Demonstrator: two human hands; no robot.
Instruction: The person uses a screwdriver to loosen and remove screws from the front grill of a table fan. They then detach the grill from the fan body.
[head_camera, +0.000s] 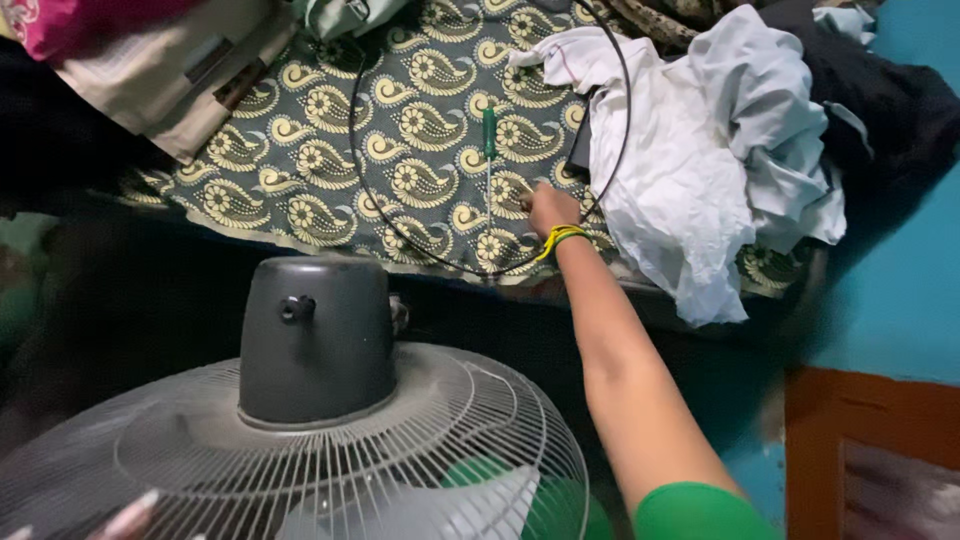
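Note:
My right hand (551, 208) reaches out over the bed, its fingers at the metal tip of a green-handled screwdriver (490, 134) that lies on the paisley bedspread (330, 170). A yellow-green band sits on that wrist. A thin black wire ring (352, 150) lies around the screwdriver and passes by the hand. Only fingertips of my left hand (128, 518) show at the bottom left, resting on the white fan grille (470, 400). The fan's dark grey motor housing (317, 335) stands up from the grille, with green blades below.
A heap of white and pale blue cloth (700, 170) lies on the bed to the right, with dark clothes (880, 110) behind. Folded fabric (170, 70) sits top left. A teal wall (900, 290) and an orange wooden piece (870, 450) are at the right.

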